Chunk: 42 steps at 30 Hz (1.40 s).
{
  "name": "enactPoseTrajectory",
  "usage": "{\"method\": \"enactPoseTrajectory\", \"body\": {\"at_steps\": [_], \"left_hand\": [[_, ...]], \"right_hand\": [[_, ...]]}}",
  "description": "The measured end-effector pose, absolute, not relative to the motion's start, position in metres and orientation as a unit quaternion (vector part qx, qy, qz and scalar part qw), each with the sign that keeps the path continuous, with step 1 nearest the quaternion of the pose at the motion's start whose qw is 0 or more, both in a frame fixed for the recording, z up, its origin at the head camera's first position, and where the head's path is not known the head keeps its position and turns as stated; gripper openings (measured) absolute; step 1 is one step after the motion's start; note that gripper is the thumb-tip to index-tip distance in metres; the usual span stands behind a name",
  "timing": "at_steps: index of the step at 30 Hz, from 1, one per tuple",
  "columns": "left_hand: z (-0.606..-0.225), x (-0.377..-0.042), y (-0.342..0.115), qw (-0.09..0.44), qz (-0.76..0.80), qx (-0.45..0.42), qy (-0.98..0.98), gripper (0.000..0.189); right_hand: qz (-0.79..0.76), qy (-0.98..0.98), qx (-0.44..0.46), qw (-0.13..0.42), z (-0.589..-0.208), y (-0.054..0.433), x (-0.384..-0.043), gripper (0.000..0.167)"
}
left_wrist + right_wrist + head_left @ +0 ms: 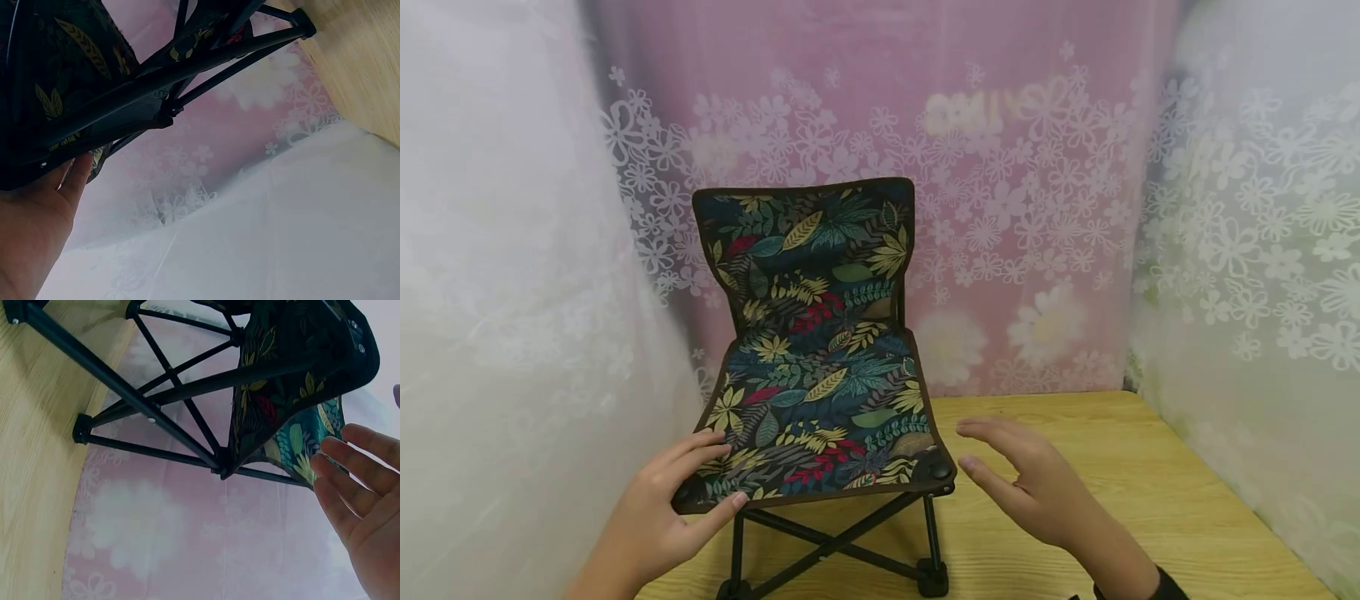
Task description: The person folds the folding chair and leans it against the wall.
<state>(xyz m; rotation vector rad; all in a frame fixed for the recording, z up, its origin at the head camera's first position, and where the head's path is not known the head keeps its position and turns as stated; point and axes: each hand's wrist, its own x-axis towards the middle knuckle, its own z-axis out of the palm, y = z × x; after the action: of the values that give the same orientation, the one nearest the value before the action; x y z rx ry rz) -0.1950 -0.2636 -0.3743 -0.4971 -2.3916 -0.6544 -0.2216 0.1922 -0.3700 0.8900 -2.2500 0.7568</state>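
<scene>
A small folding chair (pixel 820 392) stands unfolded and upright, its dark cloth printed with colourful leaves. Under the seat, black tube legs cross in an X, seen close up as a leg tube (pixel 125 390) in the right wrist view. My left hand (pixel 658 504) rests on the seat's front left corner, fingers over the cloth and thumb along the front edge. In the left wrist view the hand (pixel 37 219) is partly hidden behind that corner. Beside the front right corner, my right hand (pixel 1037 483) is held apart from the chair, fingers extended and holding nothing.
The chair's feet stand on a wood-grain surface (pixel 1075 450). A pink flowered curtain (pixel 1037 250) hangs behind it. Pale sheets close in both sides, the left sheet (pixel 535 292) near the chair and the flowered right sheet (pixel 1255 250) farther off.
</scene>
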Motion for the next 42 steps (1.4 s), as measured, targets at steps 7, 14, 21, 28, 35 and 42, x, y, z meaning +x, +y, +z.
{"method": "enactPoseTrajectory", "body": {"at_steps": [7, 14, 21, 28, 35, 42], "left_hand": [[-0.376, -0.194, -0.262, 0.31, -0.238, -0.194, -0.9, 0.047], [-0.379, -0.195, -0.262, 0.319, -0.235, -0.197, -0.897, 0.045], [-0.381, -0.196, -0.262, 0.327, -0.232, -0.2, -0.894, 0.042], [-0.383, -0.195, -0.261, 0.335, -0.226, -0.199, -0.893, 0.04], [-0.386, -0.196, -0.26, 0.336, -0.228, -0.196, -0.892, 0.039], [-0.387, -0.196, -0.26, 0.334, -0.239, -0.199, -0.89, 0.039]], "right_hand": [[0.285, -0.837, 0.354, 0.303, -0.37, 0.179, -0.221, 0.039], [0.29, -0.844, 0.362, 0.27, -0.374, 0.172, -0.22, 0.039], [0.293, -0.832, 0.387, 0.269, -0.379, 0.164, -0.222, 0.037], [0.291, -0.833, 0.391, 0.261, -0.382, 0.159, -0.223, 0.035], [0.286, -0.838, 0.389, 0.253, -0.38, 0.152, -0.224, 0.034], [0.267, -0.835, 0.402, 0.265, -0.378, 0.142, -0.226, 0.033]]}}
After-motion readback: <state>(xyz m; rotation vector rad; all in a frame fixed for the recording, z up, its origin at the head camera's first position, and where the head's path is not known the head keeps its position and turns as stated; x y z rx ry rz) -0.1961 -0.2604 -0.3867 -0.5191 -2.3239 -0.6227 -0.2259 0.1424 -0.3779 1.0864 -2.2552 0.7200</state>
